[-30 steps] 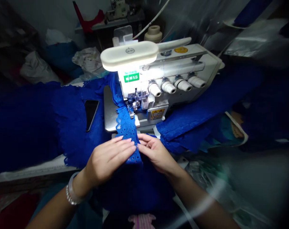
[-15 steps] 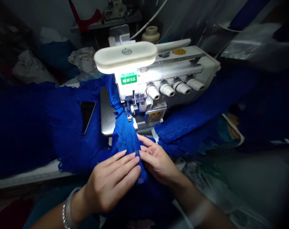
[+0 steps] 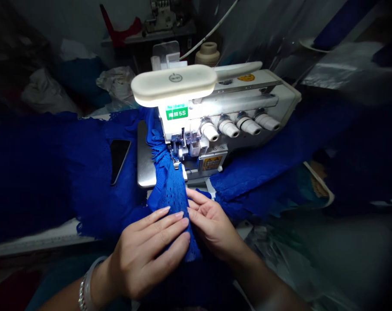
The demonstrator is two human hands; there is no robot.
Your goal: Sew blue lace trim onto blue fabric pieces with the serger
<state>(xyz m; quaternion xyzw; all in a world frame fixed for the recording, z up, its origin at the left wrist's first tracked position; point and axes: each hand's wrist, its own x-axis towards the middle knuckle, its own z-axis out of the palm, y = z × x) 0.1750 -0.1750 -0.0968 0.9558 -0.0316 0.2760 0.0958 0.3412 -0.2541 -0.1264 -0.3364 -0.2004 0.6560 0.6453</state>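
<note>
A strip of blue lace fabric (image 3: pixel 174 194) with small eyelet holes runs from under the presser foot (image 3: pixel 176 164) of a white overlock sewing machine (image 3: pixel 260 97) towards me. My left hand (image 3: pixel 150 248) lies on the strip with its fingers stretched flat, nothing gripped. At the strip's right edge, my right hand (image 3: pixel 212 222) holds the fabric between thumb and fingers, just in front of the machine. Behind and left of the foot, the sewn cloth is bunched in folds beside the metal plate (image 3: pixel 146 155). A lit lamp (image 3: pixel 175 84) hangs over the needle area.
A phone (image 3: pixel 119 160) lies on blue cloth (image 3: pixel 92 190) to the left. More blue cloth (image 3: pixel 257 172) spreads right of the machine. A thread cone (image 3: pixel 207 54) stands behind it, and another sewing machine (image 3: pixel 160 17) is at the back. Clear plastic (image 3: pixel 280 255) lies lower right.
The lace has fed further under the foot and is more bunched behind it. An eyelet-patterned stretch now lies before the foot. Both hands stay at the strip; the view has tilted slightly up.
</note>
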